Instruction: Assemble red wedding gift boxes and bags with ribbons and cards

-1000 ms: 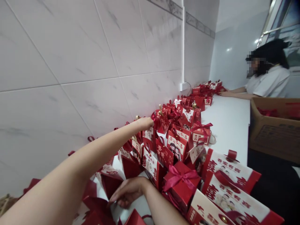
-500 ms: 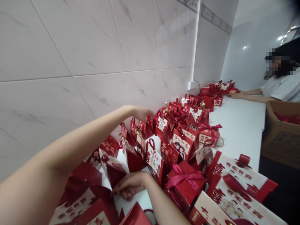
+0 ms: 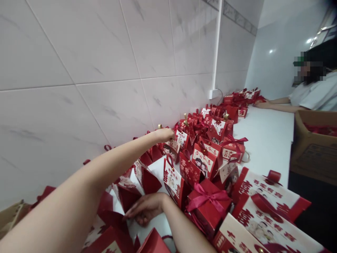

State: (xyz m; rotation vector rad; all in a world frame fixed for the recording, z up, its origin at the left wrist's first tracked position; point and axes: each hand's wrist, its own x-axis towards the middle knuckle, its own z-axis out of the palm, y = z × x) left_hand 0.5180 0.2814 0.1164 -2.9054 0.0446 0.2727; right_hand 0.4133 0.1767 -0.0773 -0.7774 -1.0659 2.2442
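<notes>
The left hand (image 3: 166, 135) is closed on the top of a cream-fronted gift box (image 3: 171, 150), directly below it near the wall (image 3: 126, 109). Nearer the camera, the right hand (image 3: 147, 210) lies loosely half-open, seemingly empty, beside a dark-red box (image 3: 128, 197)

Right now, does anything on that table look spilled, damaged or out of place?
Nothing visible looks spilled or plainly damaged. At the near right, the farther large box appears to jut past the white table's edge, so it looks slightly out of place, though the angle leaves that uncertain.
</notes>
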